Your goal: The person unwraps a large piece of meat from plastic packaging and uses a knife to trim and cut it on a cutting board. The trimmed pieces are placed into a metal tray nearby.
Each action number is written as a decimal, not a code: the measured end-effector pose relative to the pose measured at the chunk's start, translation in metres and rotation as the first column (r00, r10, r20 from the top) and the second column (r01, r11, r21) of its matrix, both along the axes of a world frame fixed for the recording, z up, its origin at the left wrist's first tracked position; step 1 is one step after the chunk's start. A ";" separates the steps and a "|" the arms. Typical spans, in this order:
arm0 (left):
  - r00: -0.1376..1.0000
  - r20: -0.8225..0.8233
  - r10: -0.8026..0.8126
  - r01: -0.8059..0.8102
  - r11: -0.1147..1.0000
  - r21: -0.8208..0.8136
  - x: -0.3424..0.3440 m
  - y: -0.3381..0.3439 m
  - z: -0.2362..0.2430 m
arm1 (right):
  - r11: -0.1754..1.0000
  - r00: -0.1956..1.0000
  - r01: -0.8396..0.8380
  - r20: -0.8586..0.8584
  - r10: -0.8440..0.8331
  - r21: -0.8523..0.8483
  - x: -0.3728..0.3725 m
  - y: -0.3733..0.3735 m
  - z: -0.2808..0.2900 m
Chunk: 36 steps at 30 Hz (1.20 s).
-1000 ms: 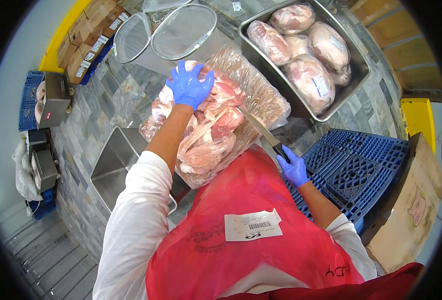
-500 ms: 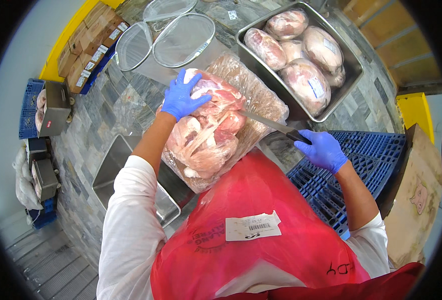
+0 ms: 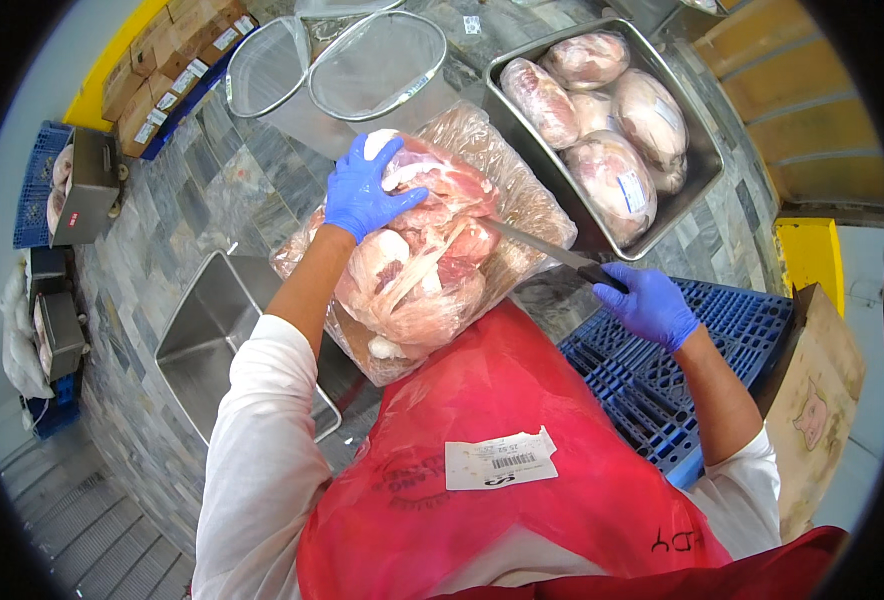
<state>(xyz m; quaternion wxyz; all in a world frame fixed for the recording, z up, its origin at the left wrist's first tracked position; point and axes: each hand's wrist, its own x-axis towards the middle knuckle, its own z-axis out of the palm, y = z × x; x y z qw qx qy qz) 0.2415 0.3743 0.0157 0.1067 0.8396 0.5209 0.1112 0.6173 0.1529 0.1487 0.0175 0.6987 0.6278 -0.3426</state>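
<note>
Resting: left hand [image 3: 370,188], fingers spread and unclenched, on the upper left of the meat [image 3: 427,275].
Meat: on clear plastic [image 3: 529,187], just beyond the apron [image 3: 492,390].
Grasping: right hand [image 3: 652,306], wrapped around the handle of the knife [image 3: 547,246].
Knife: pointing left, tip at the meat's right edge; cannot tell whether sunk in.
Tub [image 3: 699,175]: right of the meat, holding wrapped cuts [image 3: 610,190].
Pallet [image 3: 682,375]: blue, near the right hand.

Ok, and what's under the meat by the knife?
The meat lies on a brown surface covered in clear plastic, visible past its right side and lower edge. Directly beneath, the surface and the meat's underside are hidden.
</note>
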 end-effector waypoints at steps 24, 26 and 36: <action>0.981 -0.028 0.191 -0.191 0.981 0.022 0.008 -0.010 0.011 | 0.907 0.954 0.293 -0.024 -0.300 0.303 -0.091 -0.081 -0.179; 0.981 0.000 0.191 -0.191 0.981 0.037 0.007 -0.011 0.008 | 0.924 0.954 0.295 -0.022 -0.298 0.244 -0.088 -0.086 -0.185; 0.979 0.095 0.182 -0.184 0.983 0.019 -0.004 -0.018 0.001 | 0.853 0.998 -0.057 0.045 0.039 0.518 -0.030 -0.062 -0.082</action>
